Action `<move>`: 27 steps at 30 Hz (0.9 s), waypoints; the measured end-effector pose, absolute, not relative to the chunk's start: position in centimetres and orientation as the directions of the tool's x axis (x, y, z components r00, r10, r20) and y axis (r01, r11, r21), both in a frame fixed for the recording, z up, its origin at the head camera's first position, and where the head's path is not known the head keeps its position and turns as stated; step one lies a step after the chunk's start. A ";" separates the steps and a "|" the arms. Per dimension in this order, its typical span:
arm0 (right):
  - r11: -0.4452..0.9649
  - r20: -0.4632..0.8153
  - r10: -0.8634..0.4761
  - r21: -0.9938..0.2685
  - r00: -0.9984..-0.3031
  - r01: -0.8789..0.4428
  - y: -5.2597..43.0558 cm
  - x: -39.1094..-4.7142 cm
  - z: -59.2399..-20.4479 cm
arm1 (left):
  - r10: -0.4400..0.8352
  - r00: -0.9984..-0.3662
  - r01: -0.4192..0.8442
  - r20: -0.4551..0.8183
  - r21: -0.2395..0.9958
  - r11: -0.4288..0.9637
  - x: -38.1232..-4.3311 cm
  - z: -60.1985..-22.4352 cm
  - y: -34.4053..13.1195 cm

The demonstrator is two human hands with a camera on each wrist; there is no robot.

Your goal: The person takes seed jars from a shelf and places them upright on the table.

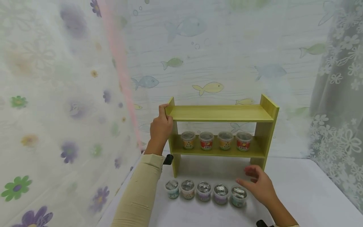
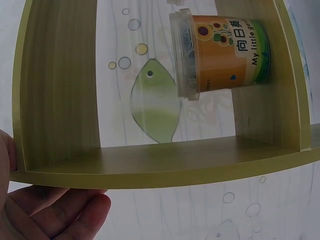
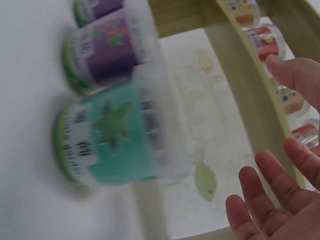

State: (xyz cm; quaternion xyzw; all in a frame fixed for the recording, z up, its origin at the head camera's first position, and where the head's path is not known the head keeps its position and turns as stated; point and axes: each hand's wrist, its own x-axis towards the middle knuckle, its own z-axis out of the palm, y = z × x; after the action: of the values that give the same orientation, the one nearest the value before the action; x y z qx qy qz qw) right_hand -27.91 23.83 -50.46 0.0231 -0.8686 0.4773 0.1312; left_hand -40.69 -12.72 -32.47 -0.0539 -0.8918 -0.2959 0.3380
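My left hand (image 1: 161,127) grips the upper left side panel of a small yellow-green wooden shelf (image 1: 221,113). In the left wrist view its fingers (image 2: 82,217) lie along the outer face of that panel. My right hand (image 1: 259,184) hovers in front of the shelf's lower right, fingers spread and relaxed, nothing in them. Just left of it stands a teal cup (image 1: 239,197), the rightmost of a row on the table; the right wrist view shows this cup (image 3: 120,135) with a leaf picture and a clear lid, blurred. Beside it is a purple cup (image 3: 107,52).
Several lidded cups with orange or red labels stand on the middle shelf board, among them an orange sunflower cup (image 2: 225,55). More cups, including a pale blue one (image 1: 172,189), line the white table (image 1: 295,189) in front. Printed curtains (image 1: 71,110) hang left and behind.
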 end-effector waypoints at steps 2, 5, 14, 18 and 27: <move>0.557 0.288 0.092 -0.808 -0.953 -0.191 23.9 -28.2 -49.8 | -0.106 -0.762 0.298 0.639 0.491 0.819 -40.7 -32.5 -12.7; 0.580 0.372 0.116 -0.778 -0.921 -0.241 23.9 -28.7 -48.9 | -0.114 -0.759 0.296 0.641 0.496 0.817 -40.8 -32.5 -12.7; 0.631 0.601 0.233 -0.692 -0.765 -0.351 23.4 -30.6 -46.6 | -0.117 -0.758 0.292 0.642 0.494 0.819 -40.7 -32.5 -12.6; 0.664 0.648 0.243 -0.654 -0.722 -0.363 23.4 -31.4 -45.8 | -0.110 -0.756 0.298 0.645 0.490 0.819 -40.6 -32.4 -12.7; 0.663 0.583 0.218 -0.677 -0.783 -0.319 24.1 -33.5 -44.7 | -0.103 -0.765 0.298 0.636 0.490 0.819 -40.4 -32.3 -12.7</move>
State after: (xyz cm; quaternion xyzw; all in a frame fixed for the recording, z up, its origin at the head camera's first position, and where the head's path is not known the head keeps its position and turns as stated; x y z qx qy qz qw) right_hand -33.49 24.11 -44.65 0.0298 -0.8508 0.4093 0.3281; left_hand -40.39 -12.73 -32.29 -0.0547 -0.8916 -0.2957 0.3385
